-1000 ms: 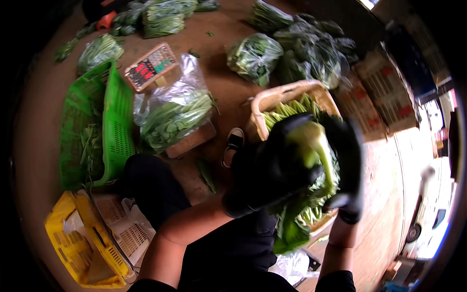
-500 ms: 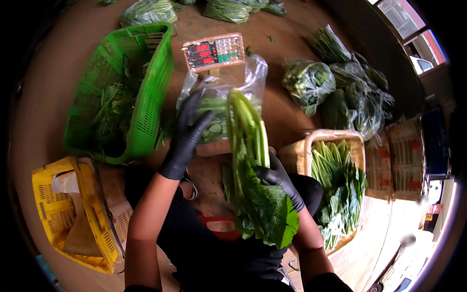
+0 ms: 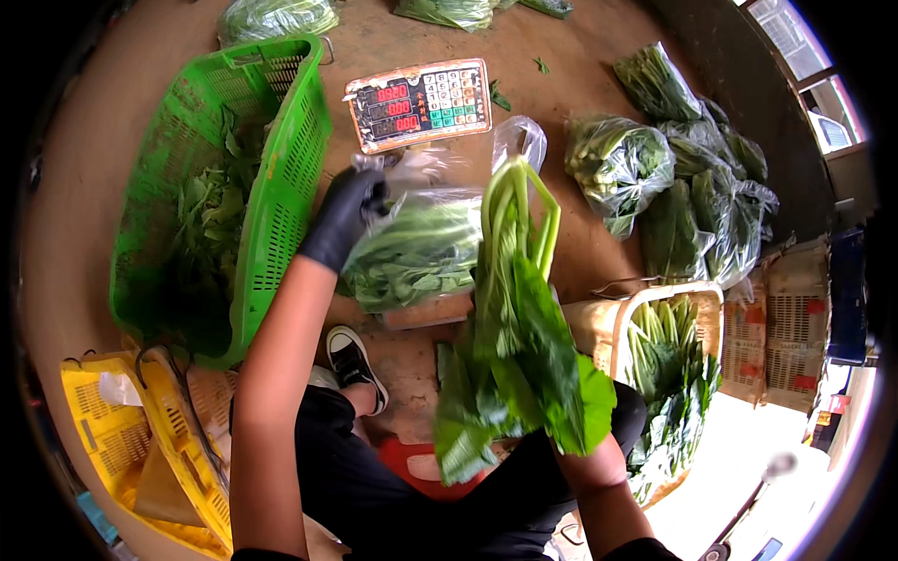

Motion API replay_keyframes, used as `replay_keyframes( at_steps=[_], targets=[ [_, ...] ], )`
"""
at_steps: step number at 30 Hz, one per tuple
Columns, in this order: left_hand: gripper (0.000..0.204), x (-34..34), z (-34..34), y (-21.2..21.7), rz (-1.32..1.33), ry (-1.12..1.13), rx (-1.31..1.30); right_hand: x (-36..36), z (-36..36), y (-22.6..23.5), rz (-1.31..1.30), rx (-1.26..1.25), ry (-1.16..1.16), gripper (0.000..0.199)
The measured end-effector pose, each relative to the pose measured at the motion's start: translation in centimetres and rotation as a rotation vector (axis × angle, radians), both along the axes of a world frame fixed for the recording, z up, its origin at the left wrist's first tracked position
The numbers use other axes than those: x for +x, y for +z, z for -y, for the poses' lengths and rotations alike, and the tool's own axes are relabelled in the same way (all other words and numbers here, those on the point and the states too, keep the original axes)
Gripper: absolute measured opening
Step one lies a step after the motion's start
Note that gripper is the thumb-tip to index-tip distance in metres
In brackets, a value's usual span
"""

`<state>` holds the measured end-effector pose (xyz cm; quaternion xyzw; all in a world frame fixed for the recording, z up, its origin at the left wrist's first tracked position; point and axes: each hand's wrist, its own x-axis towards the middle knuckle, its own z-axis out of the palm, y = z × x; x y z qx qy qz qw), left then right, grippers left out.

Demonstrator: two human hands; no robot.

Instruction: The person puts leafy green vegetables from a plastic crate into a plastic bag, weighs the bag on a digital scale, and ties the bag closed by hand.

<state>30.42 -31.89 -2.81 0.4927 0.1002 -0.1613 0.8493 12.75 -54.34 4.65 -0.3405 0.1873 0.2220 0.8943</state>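
Note:
My left hand [image 3: 346, 217], in a black glove, is closed on the upper edge of a clear plastic bag [image 3: 412, 254]. Leafy greens lie inside that bag, which rests on the scale's platform [image 3: 426, 311]. A loose bunch of leafy greens [image 3: 524, 327] with thick pale stalks is in my right hand, stalks pointing away from me and leaves drooping toward my lap. The leaves cover my right hand's fingers; only the wrist and forearm show below them. Behind the bag stands the scale's display [image 3: 418, 105] with lit red digits.
A green crate [image 3: 281, 196] with loose leaves stands at left, a yellow crate [image 3: 112, 411] nearer me. At right, a pale basket [image 3: 625, 323] holds more greens. Bagged greens [image 3: 619, 168] lie beyond it, others [image 3: 278, 21] at the far side. A red stool [image 3: 412, 460] is beneath me.
My left hand's fingers have gone from spread to closed at the bag's edge. The bunch in my right hand has shifted right, and its leaves have fanned out over the hand.

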Motion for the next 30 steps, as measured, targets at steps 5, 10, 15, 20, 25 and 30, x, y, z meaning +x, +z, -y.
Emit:
replay_keyframes(
  at_steps=[5,10,15,20,25,30],
  targets=[
    [0.023,-10.2,-0.2,2.3,-0.057,-0.097,-0.118,5.0,-4.3,-11.2,0.357,0.031,-0.058,0.032],
    [0.018,-20.7,-0.8,3.6,-0.154,-0.059,-0.039,4.0,-5.9,-15.3,0.171,0.395,-0.223,0.039],
    [0.016,-26.5,0.8,4.6,-0.154,-0.036,0.072,0.2,-3.9,-19.7,0.018,-0.568,-0.602,0.051],
    [0.013,-28.4,0.7,4.9,-0.084,-0.200,0.066,0.9,-3.5,-23.2,0.099,-1.414,-0.326,0.071],
    [0.036,-27.5,-0.8,7.0,-0.084,-0.250,0.044,1.8,-0.6,-27.9,0.149,-1.655,0.202,0.076],
    [0.059,-24.2,-4.4,5.6,-0.199,-0.032,-0.283,2.6,0.3,-17.8,0.066,-1.076,0.595,0.045]
  ],
)
